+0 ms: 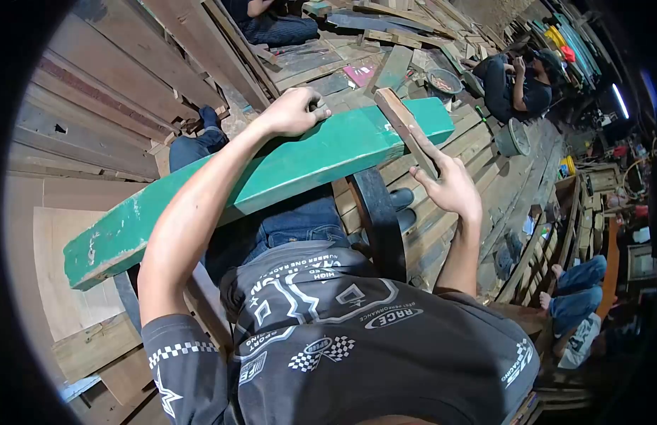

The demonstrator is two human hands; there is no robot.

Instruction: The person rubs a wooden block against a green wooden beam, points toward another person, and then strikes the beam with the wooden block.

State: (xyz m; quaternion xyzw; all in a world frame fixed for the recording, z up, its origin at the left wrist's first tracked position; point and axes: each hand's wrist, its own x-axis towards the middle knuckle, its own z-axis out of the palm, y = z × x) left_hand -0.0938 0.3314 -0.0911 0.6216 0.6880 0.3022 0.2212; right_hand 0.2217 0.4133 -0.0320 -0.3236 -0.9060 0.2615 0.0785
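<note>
One scuffed green beam (311, 157); right hand (452, 185) clasps wooden strip (406, 129); left hand (293, 113): grip unclear.

Wooden floor (472, 150): grey bucket (511, 140) located near a seated person (532, 92) in dark clothing. Round basin (444, 83) holds small pieces, exact nature unclear. Flat pink item (358, 75) lies farther left. Boards (109, 81) occupy the upper left. Tube lamp (620, 101), far right, is lit.
</note>
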